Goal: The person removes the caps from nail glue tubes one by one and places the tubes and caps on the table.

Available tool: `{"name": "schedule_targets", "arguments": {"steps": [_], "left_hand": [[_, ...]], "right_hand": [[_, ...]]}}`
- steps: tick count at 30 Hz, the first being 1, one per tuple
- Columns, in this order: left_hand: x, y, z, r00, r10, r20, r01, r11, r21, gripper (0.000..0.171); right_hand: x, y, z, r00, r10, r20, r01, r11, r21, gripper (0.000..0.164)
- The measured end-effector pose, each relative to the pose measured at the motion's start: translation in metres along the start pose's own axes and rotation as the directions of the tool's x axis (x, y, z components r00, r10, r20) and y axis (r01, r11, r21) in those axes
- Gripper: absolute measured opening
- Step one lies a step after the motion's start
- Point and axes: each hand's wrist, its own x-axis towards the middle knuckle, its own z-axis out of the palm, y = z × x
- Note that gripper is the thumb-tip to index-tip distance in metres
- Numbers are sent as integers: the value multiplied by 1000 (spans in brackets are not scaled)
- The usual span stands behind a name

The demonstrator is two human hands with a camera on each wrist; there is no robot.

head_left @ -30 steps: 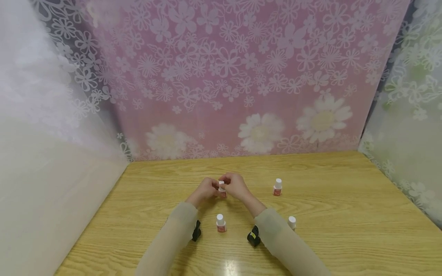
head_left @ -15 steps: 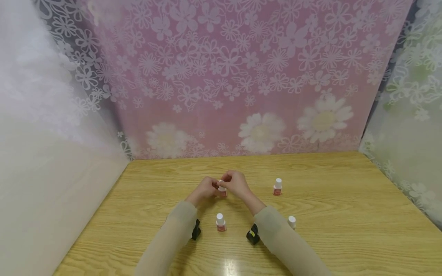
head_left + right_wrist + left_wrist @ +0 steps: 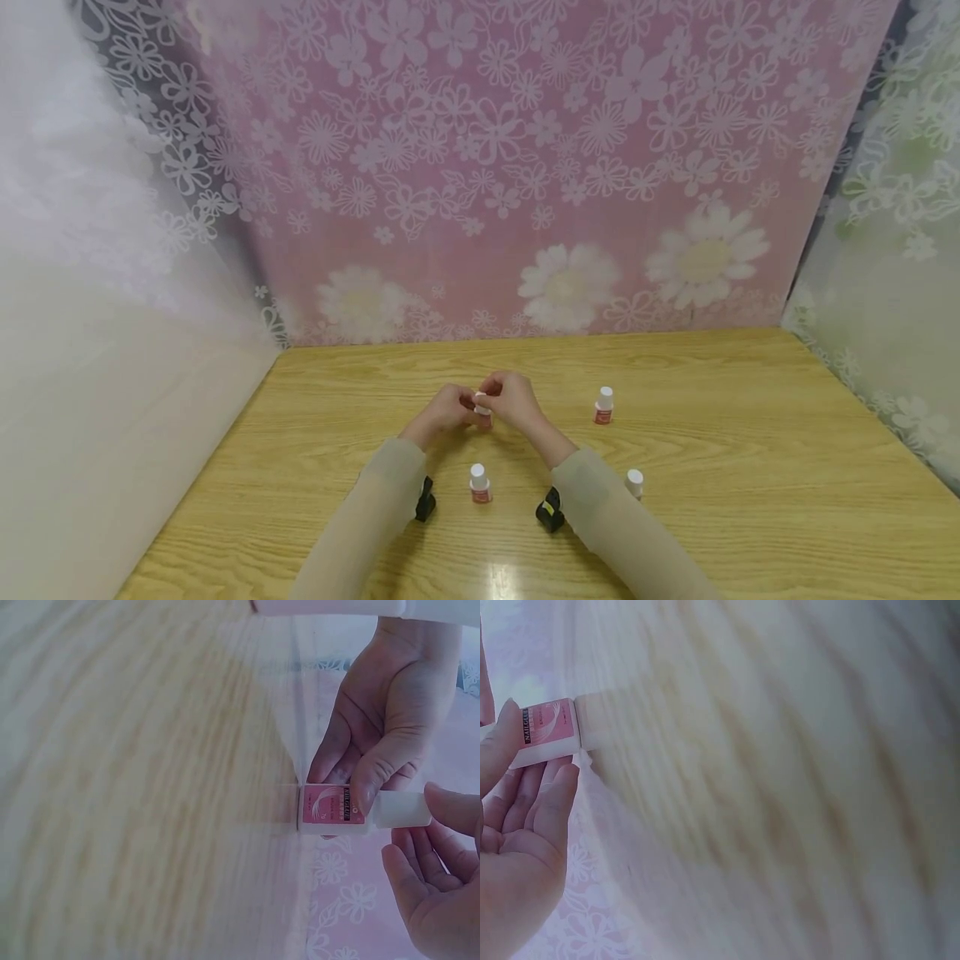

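Note:
A small white nail glue bottle (image 3: 483, 419) with a pink label stands on the wooden table, between both hands. My left hand (image 3: 448, 407) holds its body, the thumb across the label in the right wrist view. With thumb and fingers my right hand (image 3: 513, 402) pinches the white cap (image 3: 401, 810), which sits on the bottle's neck. The left wrist view shows the label (image 3: 551, 724) close up, its print reading "NAIL GLUE", and the bottle's base right at the tabletop.
Nearer than the hands, a similar bottle (image 3: 481, 487) stands upright between the forearms. Another bottle (image 3: 603, 408) is to the right of the right hand, and a third (image 3: 634, 482) is partly hidden by the right sleeve. A pink flowered sheet (image 3: 480, 208) hangs behind the table (image 3: 720, 400).
The right fingers shift slightly about the cap. Both hands stay at the same bottle, and the other bottles have not moved.

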Motion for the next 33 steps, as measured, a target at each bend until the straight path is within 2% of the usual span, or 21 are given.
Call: {"name": "schedule_targets", "arguments": {"steps": [8,17,28,33], "left_hand": [[-2,2,-1,1000,5,-23,-5,1000,13,14],[-1,1,-1,1000,8,-8,-8,1000,6,8],[-2,0,-1,999,51,9,-51,999,5,11],[-3,1,-2,999,41,9,-41,999,7,10]], "right_hand": [[-1,-3,-1,999,8,31,-9,1000,25,6],[-2,-4,-1,999,28,33,-28,1000,-2,21],[-2,-2,1,999,13,40,-12,999,-30,15],[-2,-3,1,998,-14,54,15,1000,-26,11]]}}
